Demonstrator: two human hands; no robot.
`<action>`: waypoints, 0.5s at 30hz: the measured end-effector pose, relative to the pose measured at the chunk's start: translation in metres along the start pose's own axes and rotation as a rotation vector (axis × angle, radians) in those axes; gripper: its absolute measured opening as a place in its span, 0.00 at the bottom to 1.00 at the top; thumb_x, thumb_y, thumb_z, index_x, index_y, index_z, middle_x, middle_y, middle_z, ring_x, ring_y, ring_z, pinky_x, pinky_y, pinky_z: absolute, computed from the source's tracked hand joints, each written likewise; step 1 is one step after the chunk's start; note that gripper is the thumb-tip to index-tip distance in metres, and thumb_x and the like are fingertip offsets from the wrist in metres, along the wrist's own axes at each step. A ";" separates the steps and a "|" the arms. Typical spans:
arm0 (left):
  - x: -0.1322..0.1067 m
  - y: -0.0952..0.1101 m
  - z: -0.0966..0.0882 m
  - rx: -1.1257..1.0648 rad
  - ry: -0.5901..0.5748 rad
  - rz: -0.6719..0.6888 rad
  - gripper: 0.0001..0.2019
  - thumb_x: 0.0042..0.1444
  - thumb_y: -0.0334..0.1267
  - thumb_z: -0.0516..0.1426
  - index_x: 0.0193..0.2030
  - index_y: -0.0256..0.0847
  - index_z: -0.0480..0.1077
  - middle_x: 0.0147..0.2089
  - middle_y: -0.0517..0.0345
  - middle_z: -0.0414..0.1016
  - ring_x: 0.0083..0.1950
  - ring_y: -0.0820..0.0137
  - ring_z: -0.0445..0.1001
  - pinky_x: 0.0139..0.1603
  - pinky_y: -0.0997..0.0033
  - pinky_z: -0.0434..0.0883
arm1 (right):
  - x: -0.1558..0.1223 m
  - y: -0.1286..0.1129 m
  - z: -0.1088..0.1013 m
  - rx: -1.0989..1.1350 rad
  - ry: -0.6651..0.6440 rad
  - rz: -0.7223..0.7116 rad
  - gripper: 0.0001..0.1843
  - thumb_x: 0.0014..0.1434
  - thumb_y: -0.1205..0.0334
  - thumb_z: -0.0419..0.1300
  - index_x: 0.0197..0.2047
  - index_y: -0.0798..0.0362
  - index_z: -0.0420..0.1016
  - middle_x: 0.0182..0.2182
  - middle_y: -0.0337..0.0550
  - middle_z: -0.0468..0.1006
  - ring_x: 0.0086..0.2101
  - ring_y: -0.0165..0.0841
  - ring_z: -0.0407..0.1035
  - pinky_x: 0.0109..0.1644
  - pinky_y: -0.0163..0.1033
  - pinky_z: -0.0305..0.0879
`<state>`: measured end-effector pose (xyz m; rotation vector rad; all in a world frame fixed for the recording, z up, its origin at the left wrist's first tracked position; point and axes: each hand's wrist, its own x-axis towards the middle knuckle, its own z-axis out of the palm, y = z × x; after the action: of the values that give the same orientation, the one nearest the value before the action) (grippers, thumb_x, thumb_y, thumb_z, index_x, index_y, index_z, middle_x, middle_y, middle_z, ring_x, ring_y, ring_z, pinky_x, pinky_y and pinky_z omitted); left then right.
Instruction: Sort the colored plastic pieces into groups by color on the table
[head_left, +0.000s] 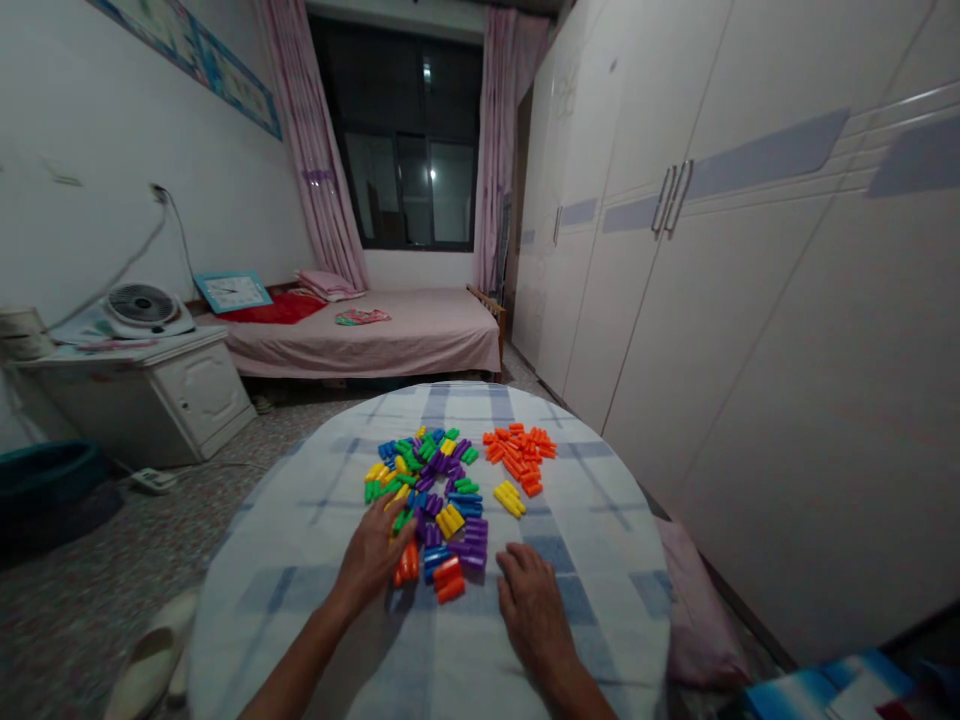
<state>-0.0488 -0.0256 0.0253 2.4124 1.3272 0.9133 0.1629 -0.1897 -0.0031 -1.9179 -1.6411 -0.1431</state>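
On the round table (330,620) lies a mixed pile of small tube-shaped plastic pieces (429,470) in purple, green, blue and yellow. My left hand (369,552) is at the pile's near left edge, fingers apart over green and yellow pieces; whether the fingertips touch them I cannot tell. By its thumb is an orange piece (406,565). Another orange piece (448,580) lies at the near end, close to purple pieces (471,543). My right hand (534,605) rests on the cloth to the right, fingers loosely bent and holding nothing.
Orange pieces (519,455) form a separate heap at the far right of the pile, with a yellow piece (510,498) nearer. A bed (360,345) stands beyond the table, a wardrobe (712,350) along the right, and a white cabinet (202,390) at left.
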 end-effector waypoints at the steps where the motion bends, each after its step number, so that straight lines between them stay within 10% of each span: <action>1: -0.021 -0.002 0.000 0.015 -0.009 0.011 0.23 0.57 0.51 0.48 0.53 0.40 0.69 0.58 0.45 0.67 0.60 0.59 0.65 0.61 0.55 0.64 | 0.000 0.000 0.000 -0.003 0.005 -0.002 0.17 0.56 0.71 0.53 0.47 0.47 0.70 0.49 0.44 0.72 0.51 0.38 0.64 0.54 0.47 0.61; 8: -0.132 -0.041 0.002 0.242 0.094 0.091 0.22 0.54 0.46 0.53 0.57 0.48 0.67 0.64 0.49 0.61 0.62 0.57 0.63 0.56 0.54 0.69 | 0.000 0.003 0.003 -0.010 0.027 -0.031 0.17 0.57 0.72 0.52 0.48 0.47 0.70 0.48 0.45 0.72 0.50 0.38 0.65 0.53 0.47 0.61; 15: -0.138 -0.035 -0.003 0.306 0.106 0.178 0.20 0.54 0.48 0.54 0.53 0.49 0.70 0.58 0.51 0.69 0.57 0.58 0.69 0.54 0.56 0.72 | -0.002 0.004 0.006 -0.023 0.058 -0.036 0.18 0.56 0.72 0.52 0.48 0.46 0.69 0.49 0.45 0.72 0.51 0.38 0.64 0.54 0.47 0.60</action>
<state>-0.1286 -0.1202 -0.0461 2.7875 1.3949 0.9553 0.1645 -0.1883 -0.0105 -1.8847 -1.6425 -0.2303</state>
